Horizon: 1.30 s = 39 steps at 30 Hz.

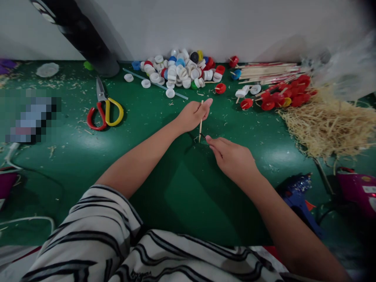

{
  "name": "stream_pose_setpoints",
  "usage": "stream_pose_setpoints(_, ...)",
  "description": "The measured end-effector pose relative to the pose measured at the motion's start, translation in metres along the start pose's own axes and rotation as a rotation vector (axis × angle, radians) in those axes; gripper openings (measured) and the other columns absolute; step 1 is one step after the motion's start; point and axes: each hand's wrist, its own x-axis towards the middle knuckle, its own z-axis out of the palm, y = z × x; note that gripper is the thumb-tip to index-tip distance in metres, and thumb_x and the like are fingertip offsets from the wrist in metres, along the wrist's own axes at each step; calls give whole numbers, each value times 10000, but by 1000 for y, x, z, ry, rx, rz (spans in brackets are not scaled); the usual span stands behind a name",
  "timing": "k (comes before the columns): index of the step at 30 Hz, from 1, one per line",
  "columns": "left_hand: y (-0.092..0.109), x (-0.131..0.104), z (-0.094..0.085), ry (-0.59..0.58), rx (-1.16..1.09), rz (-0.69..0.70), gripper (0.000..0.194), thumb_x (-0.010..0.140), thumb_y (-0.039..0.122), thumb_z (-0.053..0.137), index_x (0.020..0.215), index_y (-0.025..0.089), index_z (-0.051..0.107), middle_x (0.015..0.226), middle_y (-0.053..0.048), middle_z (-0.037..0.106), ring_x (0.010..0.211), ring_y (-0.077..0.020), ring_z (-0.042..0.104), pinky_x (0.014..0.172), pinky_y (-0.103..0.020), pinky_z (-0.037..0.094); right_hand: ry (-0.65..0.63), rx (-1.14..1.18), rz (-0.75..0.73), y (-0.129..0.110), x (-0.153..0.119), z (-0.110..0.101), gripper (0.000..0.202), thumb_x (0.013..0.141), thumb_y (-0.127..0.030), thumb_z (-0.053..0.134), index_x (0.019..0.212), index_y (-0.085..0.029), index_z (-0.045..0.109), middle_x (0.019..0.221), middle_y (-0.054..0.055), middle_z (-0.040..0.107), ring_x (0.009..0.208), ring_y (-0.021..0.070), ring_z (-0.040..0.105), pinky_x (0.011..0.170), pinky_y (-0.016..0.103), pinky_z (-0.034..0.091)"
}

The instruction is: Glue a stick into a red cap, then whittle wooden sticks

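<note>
My left hand [194, 114] is closed on a thin wooden stick [201, 126], which points down toward the green table [188, 196]. Just to the right, my right hand [232, 154] pinches a small dark tool [203, 135] whose tip meets the stick near its lower end. Most of the tool is hidden by my fingers. Thin shavings lie by the stick's tip. Beyond my hands sits a pile of bottle caps [182, 72], mostly white.
Scissors [100, 98] and a black cylinder [100, 55] are at the left, with a phone [32, 119] farther out. At the right are wooden sticks [267, 71], red caps on sticks [289, 94], straw-like fibres [331, 127] and a blue glue gun [299, 199].
</note>
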Motion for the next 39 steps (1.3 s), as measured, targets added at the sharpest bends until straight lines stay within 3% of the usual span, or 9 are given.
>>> stream_pose_setpoints(10,-2,0,-1,-3,-1,16,760,1080,727,304,523,229,444,521,6,428,541,-120,420,639,-322,413,21,-6,-4,1,-2,0,449,1118,-261,426,1465,-253,712,1231,53,821,880,187,737,561,303,353)
stream_pose_setpoints(18,-2,0,1,-1,-5,42,783,1053,782,304,521,221,433,515,13,410,526,-113,401,635,-316,395,151,-67,7,-1,-2,4,431,1136,-298,432,1435,-290,743,1090,31,832,816,155,709,560,313,331)
stream_pose_setpoints(23,-3,1,1,-1,-11,63,776,1060,764,328,524,214,442,512,19,411,521,-101,405,630,-304,385,136,-90,7,0,3,11,419,1137,-281,448,1427,-300,749,1020,18,824,824,148,704,574,305,324)
stream_pose_setpoints(39,-3,1,-1,-11,8,33,782,1053,778,318,524,221,461,516,12,441,545,-109,445,647,-312,404,31,91,12,5,4,3,411,1104,-257,487,1435,-272,729,1310,29,810,1011,204,775,626,288,454)
